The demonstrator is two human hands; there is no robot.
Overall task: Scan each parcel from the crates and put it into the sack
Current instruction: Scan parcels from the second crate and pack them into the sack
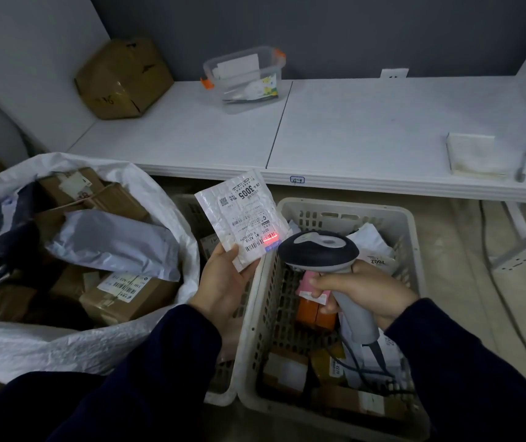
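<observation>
My left hand (223, 282) holds a small white padded parcel (242, 215) by its lower corner, label facing up. My right hand (363, 291) grips a grey handheld scanner (319, 250), its head pointed at the parcel. A red scan line glows on the label's lower barcode. Both are above the left rim of a white plastic crate (255, 314) that holds several boxes and mailers. A big white woven sack (166, 199) stands open at the left, filled with brown boxes and grey and dark mailers.
A white table (366, 122) runs across the back with a brown cardboard box (121, 78), a clear plastic tub (245, 78), a folded white cloth (475, 154) and a pen (524, 164). A second crate (194, 215) sits partly hidden behind the sack. A cable (503, 298) runs over the floor at right.
</observation>
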